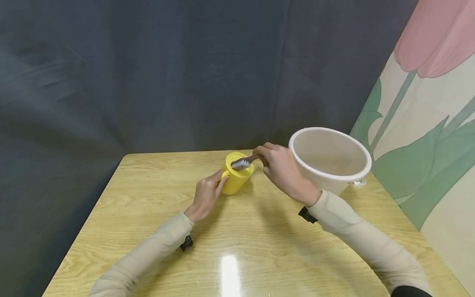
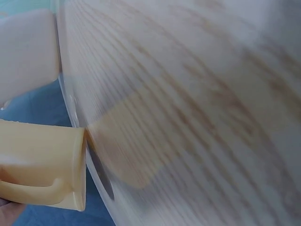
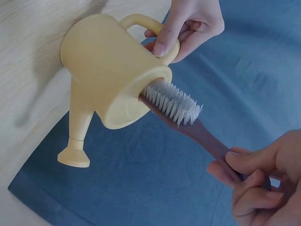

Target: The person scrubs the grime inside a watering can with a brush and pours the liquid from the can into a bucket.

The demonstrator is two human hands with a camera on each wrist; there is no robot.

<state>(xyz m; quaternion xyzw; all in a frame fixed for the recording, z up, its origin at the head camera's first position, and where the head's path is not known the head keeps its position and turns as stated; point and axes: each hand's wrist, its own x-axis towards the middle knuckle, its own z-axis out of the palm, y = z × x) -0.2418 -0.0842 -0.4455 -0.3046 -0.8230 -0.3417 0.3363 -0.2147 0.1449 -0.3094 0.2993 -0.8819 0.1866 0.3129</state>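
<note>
A yellow watering can stands on or just above the table, slightly tilted, its spout showing in the right wrist view. My left hand grips the can's handle, thumb laid over it. From the other side, my right hand holds a brush by its dark reddish-brown handle. White bristles cover the brush head, whose tip is inside the can's top opening. That tip is hidden by the rim. In the left wrist view, a narrow dark gap lies under part of the can's base.
A white bucket stands right of the can, close behind my right hand. The wooden table ends at a dark blue curtain at the back. A wall painted with tulips rises along the right side.
</note>
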